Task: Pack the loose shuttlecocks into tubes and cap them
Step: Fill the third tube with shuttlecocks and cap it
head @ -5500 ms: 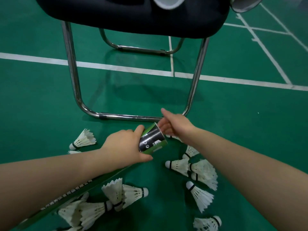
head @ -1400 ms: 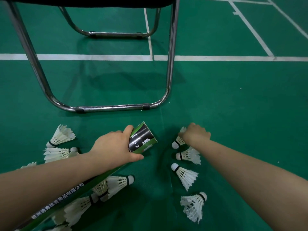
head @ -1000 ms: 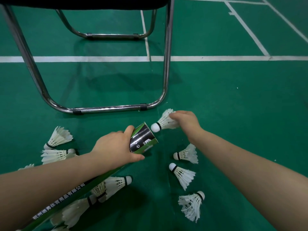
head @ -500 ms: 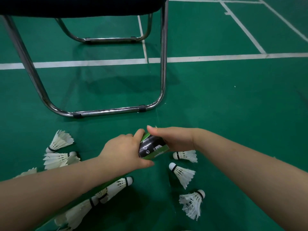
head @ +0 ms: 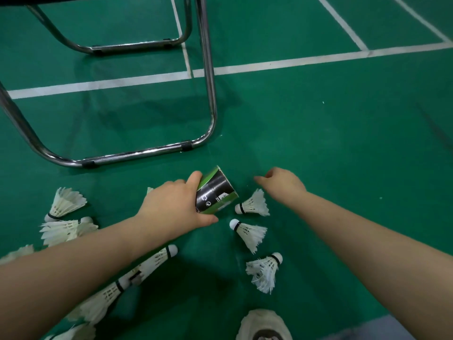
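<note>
My left hand (head: 171,207) grips a green and black shuttlecock tube (head: 215,192) near its open end, which points away from me. My right hand (head: 282,184) hovers just right of the tube mouth, fingers loosely curled and holding nothing. Right below it lies a white shuttlecock (head: 252,204). Two more shuttlecocks (head: 248,233) (head: 264,271) lie nearer to me. Under my left forearm a stacked row of shuttlecocks (head: 137,276) lies on the floor, and further loose ones (head: 65,201) sit at the left.
A chair with a chrome tube frame (head: 137,153) stands on the green court floor just beyond the hands. White court lines (head: 282,63) run across the floor behind it. A shoe toe (head: 264,325) shows at the bottom edge.
My right hand picked a shuttlecock off the floor, brought it to the tube mouth and pushed it in. It has now drawn back to the right, holding nothing. The left hand kept its grip on the tube.
</note>
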`<move>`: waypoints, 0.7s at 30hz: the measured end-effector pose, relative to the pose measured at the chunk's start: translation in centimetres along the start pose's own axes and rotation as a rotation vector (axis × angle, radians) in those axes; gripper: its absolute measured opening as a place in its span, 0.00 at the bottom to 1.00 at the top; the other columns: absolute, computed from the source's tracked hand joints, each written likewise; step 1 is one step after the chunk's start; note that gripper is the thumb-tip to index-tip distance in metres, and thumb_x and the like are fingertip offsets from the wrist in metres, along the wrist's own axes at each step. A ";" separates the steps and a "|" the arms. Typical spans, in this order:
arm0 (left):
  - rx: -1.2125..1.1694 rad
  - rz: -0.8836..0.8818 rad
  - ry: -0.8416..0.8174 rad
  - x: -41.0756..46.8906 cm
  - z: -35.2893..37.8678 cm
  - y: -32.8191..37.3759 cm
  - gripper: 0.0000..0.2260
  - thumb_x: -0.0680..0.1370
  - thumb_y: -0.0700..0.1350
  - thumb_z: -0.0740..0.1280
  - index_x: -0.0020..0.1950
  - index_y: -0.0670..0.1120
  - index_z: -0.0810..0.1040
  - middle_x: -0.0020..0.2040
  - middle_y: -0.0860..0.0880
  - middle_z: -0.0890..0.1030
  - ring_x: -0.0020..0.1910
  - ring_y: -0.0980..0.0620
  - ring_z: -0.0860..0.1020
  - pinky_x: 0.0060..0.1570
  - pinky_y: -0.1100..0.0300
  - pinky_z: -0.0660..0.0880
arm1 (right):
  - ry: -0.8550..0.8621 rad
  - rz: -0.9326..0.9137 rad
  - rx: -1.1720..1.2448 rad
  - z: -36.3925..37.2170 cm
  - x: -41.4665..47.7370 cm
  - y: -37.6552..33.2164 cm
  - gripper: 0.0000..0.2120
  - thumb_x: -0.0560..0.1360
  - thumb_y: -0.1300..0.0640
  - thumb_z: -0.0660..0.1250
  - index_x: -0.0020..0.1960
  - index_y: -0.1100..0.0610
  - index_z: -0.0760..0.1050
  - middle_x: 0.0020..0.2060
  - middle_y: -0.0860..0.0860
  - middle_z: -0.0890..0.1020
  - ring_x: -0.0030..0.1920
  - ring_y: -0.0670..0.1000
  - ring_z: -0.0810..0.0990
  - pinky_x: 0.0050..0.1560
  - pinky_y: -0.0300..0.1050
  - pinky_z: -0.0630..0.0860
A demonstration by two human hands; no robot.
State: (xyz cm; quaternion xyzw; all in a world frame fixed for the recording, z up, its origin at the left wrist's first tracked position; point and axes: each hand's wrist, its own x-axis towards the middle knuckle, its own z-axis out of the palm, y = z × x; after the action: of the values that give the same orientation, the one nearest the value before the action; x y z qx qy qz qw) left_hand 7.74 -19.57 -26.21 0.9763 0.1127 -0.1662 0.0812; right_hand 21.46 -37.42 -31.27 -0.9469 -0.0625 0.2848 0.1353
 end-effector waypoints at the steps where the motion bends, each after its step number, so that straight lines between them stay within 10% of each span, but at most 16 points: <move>1: 0.009 -0.007 -0.005 -0.1 0.5 0.3 0.36 0.67 0.69 0.65 0.66 0.52 0.58 0.45 0.51 0.74 0.43 0.50 0.73 0.36 0.58 0.71 | -0.026 0.031 -0.020 0.5 0.1 0.9 0.21 0.74 0.40 0.60 0.44 0.58 0.73 0.34 0.52 0.75 0.34 0.52 0.73 0.32 0.42 0.67; 7: -0.029 -0.109 -0.102 -1.6 4.0 1.9 0.35 0.67 0.68 0.66 0.64 0.51 0.59 0.44 0.50 0.70 0.47 0.47 0.75 0.39 0.56 0.71 | -0.102 0.035 0.193 4.4 0.3 2.2 0.21 0.77 0.46 0.60 0.57 0.62 0.76 0.54 0.58 0.80 0.54 0.57 0.78 0.52 0.48 0.74; 16: -0.067 -0.188 -0.119 -3.3 5.4 3.3 0.32 0.66 0.68 0.67 0.59 0.51 0.61 0.45 0.50 0.71 0.48 0.46 0.74 0.38 0.57 0.67 | -0.010 -0.136 0.953 3.6 -3.4 1.7 0.11 0.75 0.59 0.65 0.33 0.55 0.76 0.31 0.48 0.77 0.35 0.48 0.73 0.40 0.41 0.70; 21: -0.074 -0.181 -0.088 -3.9 5.4 4.0 0.32 0.66 0.68 0.67 0.59 0.51 0.61 0.46 0.49 0.73 0.49 0.46 0.75 0.39 0.57 0.68 | -0.222 -0.288 0.896 4.0 -7.0 1.5 0.12 0.76 0.58 0.63 0.34 0.57 0.76 0.31 0.48 0.77 0.33 0.45 0.74 0.41 0.39 0.68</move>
State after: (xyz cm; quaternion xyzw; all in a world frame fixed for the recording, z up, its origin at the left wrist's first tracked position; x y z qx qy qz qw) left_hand 3.52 -25.17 -29.39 0.9502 0.2027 -0.2112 0.1067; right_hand 13.44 -39.31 -31.23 -0.7410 -0.0780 0.3616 0.5604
